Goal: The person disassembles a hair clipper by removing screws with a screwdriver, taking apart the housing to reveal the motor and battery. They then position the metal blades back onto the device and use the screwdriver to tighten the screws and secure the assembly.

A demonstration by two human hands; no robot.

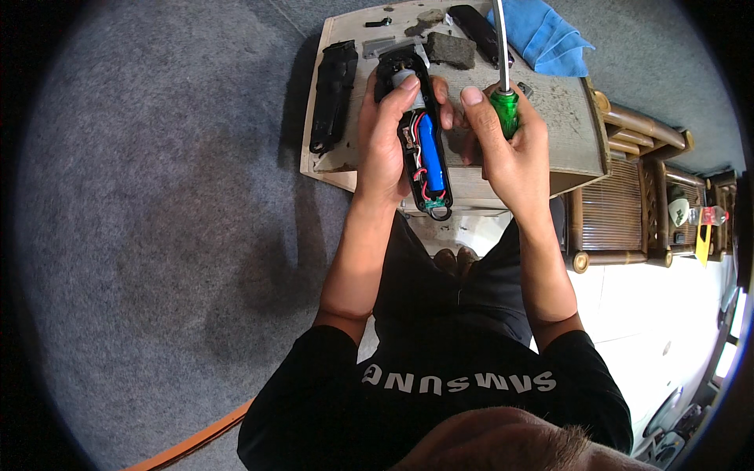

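Note:
My left hand (385, 129) is wrapped around an opened black hair clipper (408, 206), its thumb on the silver motor (408, 86). Inside the clipper's lower half lies a blue battery (430, 153), with red and white wires and a small green circuit board by the bottom loop. In my right hand (514, 149) is a screwdriver (506, 110) with a green handle, its metal shaft pointing up and away from me. The screwdriver stands apart from the clipper. A black housing half (334, 94) rests on the table, left of my left hand.
The small wooden table (565, 149) also bears a grey-brown block (451, 51), a dark elongated part (475, 31), a small black piece (378, 23) and a blue cloth (542, 39). Bamboo furniture (613, 212) stands at the right, a plastic bottle (711, 216) on it.

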